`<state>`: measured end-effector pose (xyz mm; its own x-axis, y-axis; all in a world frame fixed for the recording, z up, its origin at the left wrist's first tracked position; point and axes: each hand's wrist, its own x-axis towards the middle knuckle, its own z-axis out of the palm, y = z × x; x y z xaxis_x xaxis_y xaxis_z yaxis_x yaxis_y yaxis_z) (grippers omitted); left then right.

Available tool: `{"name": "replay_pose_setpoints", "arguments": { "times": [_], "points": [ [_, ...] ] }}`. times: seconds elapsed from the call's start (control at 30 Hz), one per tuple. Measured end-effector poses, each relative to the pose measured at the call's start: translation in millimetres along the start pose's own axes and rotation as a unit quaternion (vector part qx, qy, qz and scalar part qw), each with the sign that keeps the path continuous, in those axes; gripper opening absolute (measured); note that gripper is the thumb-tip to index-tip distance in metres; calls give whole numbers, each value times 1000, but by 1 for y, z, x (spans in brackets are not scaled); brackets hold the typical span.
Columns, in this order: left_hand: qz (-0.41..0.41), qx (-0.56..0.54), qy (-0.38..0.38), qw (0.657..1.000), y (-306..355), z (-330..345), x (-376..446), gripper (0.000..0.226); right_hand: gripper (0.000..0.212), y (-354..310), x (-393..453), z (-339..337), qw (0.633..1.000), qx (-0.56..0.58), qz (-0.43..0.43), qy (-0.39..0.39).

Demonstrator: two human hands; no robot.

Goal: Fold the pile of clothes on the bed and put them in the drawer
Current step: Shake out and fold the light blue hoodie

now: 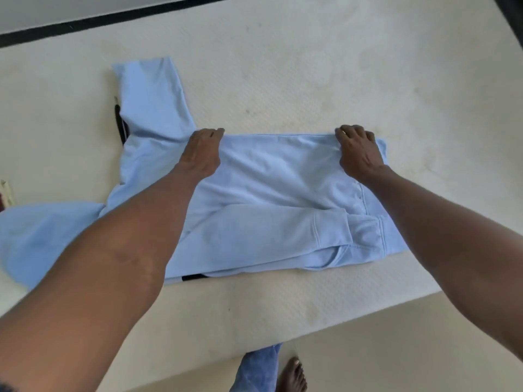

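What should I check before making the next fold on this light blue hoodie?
1. Left hand grips the far folded edge of the light blue cotton hoodie: ok.
2. Right hand grips the same edge: ok.
3. Near sleeve is folded across the body: ok.
4. Far sleeve is folded in: not ok, it lies spread on the cream mattress.
5. Hood is tucked: not ok, it lies out flat.
6. Drawer is ready: cannot tell, it is out of view.
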<state>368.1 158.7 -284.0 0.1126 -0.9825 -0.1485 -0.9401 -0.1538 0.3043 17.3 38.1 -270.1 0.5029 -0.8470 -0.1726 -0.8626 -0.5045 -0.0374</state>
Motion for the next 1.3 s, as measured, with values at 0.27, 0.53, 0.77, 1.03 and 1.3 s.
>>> {"name": "replay_pose_setpoints", "arguments": {
  "times": [0.27,0.53,0.77,1.03,1.3],
  "points": [
    [6,106,-57,993,-22,-16,25,29,20,22,27,-1,999,-14,43,-27],
    [33,161,15,986,-12,-36,-13,20,19,38,-9,-16,998,-15,42,32],
    [23,132,126,983,7,-19,-115,23,20,35,-92,-19,993,-4,13,119],
    [-8,153,135,979,28,30,-194,24,26,40,-163,20,997,-19,-38,60],
    [-78,192,83,975,44,37,-206,15,22,33,-169,25,995,-61,-9,-74]
  ]
}}
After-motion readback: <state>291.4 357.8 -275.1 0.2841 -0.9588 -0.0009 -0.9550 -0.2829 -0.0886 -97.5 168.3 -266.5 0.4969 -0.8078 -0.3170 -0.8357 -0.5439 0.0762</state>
